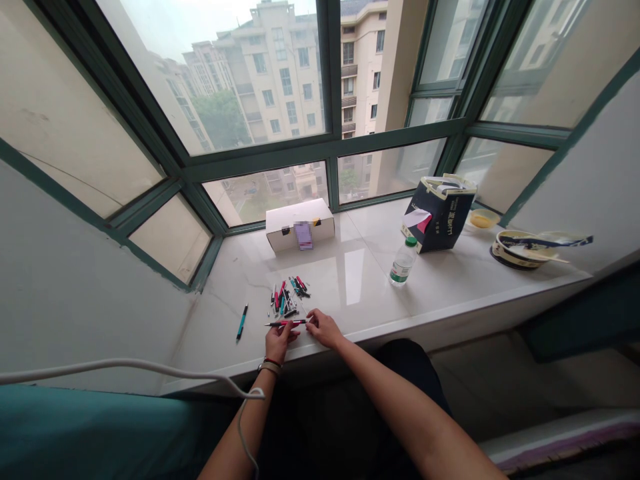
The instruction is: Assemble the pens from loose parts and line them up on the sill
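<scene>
My left hand (281,341) is closed around a red and black pen (299,323), which lies level with its pointed tip to the left. At the pen's right end, the fingers of my right hand (324,329) are pinched together. Whether a small part sits between those fingertips is too small to tell. Just beyond both hands lies a loose pile of pen parts (286,298) in red, black, teal and white. To the left, apart from the pile, a whole teal and black pen (242,323) rests on the white sill (213,340).
A white box (277,235) with a purple label stands against the window. Farther right are a clear bottle (401,265) with a green cap, a dark paper bag (443,217), a small yellowish bowl (484,221) and a food bowl (517,259). A white cable (165,365) crosses at lower left.
</scene>
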{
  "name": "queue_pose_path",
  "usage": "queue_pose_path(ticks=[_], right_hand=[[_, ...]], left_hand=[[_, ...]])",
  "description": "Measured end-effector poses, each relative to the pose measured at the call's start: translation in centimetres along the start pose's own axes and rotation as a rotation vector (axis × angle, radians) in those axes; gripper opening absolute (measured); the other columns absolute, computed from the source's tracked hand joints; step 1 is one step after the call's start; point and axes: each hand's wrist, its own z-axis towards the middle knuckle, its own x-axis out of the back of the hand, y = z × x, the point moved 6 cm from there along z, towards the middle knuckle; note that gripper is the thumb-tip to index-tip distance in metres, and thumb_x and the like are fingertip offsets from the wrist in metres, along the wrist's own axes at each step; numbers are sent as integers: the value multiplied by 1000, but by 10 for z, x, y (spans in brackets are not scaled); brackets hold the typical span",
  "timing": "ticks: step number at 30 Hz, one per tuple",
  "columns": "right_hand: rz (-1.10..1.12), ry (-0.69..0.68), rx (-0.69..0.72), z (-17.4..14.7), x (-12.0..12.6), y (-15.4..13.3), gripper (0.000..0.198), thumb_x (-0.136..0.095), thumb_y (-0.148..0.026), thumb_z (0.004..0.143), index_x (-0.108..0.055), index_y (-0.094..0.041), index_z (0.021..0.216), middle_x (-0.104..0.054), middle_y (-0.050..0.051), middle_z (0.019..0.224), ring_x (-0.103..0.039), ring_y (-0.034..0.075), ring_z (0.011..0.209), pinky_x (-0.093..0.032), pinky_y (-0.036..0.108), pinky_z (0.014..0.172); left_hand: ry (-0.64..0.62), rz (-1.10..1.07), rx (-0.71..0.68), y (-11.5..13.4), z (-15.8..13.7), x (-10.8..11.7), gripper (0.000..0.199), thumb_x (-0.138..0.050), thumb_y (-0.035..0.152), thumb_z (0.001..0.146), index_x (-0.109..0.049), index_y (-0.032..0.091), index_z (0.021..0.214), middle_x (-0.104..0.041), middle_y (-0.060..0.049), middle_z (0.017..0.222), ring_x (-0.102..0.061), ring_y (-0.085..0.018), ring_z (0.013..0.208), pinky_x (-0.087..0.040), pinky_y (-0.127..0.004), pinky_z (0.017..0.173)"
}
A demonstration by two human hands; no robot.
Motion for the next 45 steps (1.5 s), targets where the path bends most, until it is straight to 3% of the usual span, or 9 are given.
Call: queue_pose_path(ticks=[7, 12, 16, 23, 29, 45], right_hand=[[-31, -34, -5, 1, -2, 0, 11, -51, -27, 91, -62, -23, 92, -71, 0, 79, -63, 15, 75, -42, 24, 72], [-23, -9, 3, 0, -1, 0, 15, -56, -29, 88, -61, -24, 101, -70, 0, 85, -63, 15, 75, -43, 24, 71], [-45, -10, 9, 0, -2, 0, 11, -55, -28, 89, -63, -24, 96, -70, 1, 86, -63, 15, 78, -43, 24, 73], [-13, -25, -4, 1, -3, 2, 12, -50, -25, 92, -61, -23, 94, -70, -1, 77, -63, 14, 73, -42, 24, 72], [-54, 3, 19, 1, -2, 2, 12, -57, -28, 87, -63, -23, 96, -70, 2, 90, -63, 16, 81, -42, 24, 73], [-51, -3, 2, 0, -1, 1, 9, -56, -27, 88, -65, -24, 90, -70, 0, 74, -62, 15, 72, -41, 24, 69]], left_hand=[[4, 15, 2, 1, -1, 0, 46, -77, 45, 70, -57, 14, 97, -76, -13, 89, -73, -20, 67, -60, -29, 61], [0, 9, 4, 1, -1, 0, 47, -77, 45, 69, -57, 14, 97, -76, -13, 86, -74, -21, 69, -60, -29, 62], [-4, 17, 1, -1, 0, 1, 47, -77, 46, 70, -58, 13, 97, -75, -13, 85, -74, -22, 70, -60, -29, 62], [-1, 32, 6, -3, 2, 1, 44, -76, 44, 71, -59, 12, 97, -75, -13, 86, -74, -21, 70, -60, -28, 63], [10, 47, 11, -3, 2, 1, 45, -76, 45, 72, -58, 12, 98, -76, -13, 85, -74, -21, 69, -60, -28, 61], [4, 29, 18, -2, 1, 0, 43, -76, 42, 73, -58, 12, 98, -75, -13, 83, -73, -21, 68, -60, -26, 59]])
